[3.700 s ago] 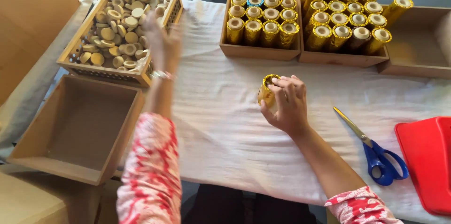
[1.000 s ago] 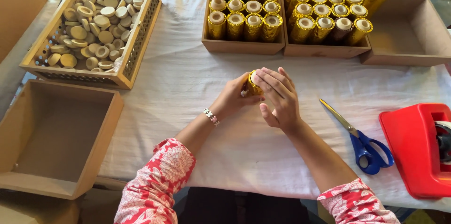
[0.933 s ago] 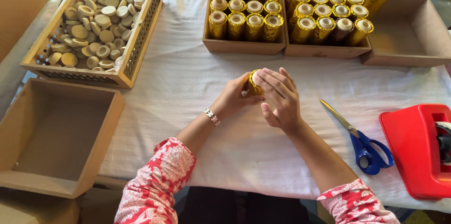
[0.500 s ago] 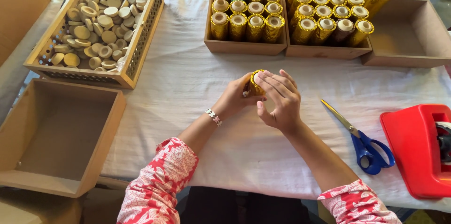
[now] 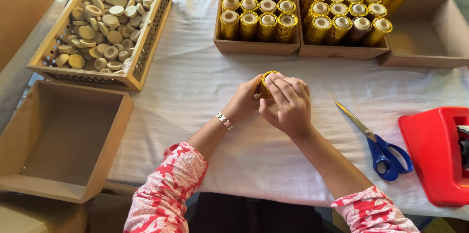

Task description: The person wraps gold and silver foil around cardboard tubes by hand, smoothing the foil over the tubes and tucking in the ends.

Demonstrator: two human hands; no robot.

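Note:
A short cylinder wrapped in gold foil (image 5: 266,80) stands between both hands above the middle of the white tablecloth (image 5: 195,96). My left hand (image 5: 244,102) grips it from the left, a beaded bracelet on the wrist. My right hand (image 5: 288,103) covers its right side and top, fingers pressed against the foil. Most of the cylinder is hidden by the fingers.
A slatted wooden crate of round wooden discs (image 5: 100,20) sits far left. Two wooden trays of upright gold-foil cylinders (image 5: 256,10) (image 5: 344,15) stand at the back, beside an open wooden box (image 5: 430,32). Blue-handled scissors (image 5: 378,145) and a red tape dispenser (image 5: 437,152) lie right. A wooden box (image 5: 58,140) is near left.
My left hand came back from the crate of discs to the gold cylinder. Over the last second both hands have stayed on it, fingers shifting slightly.

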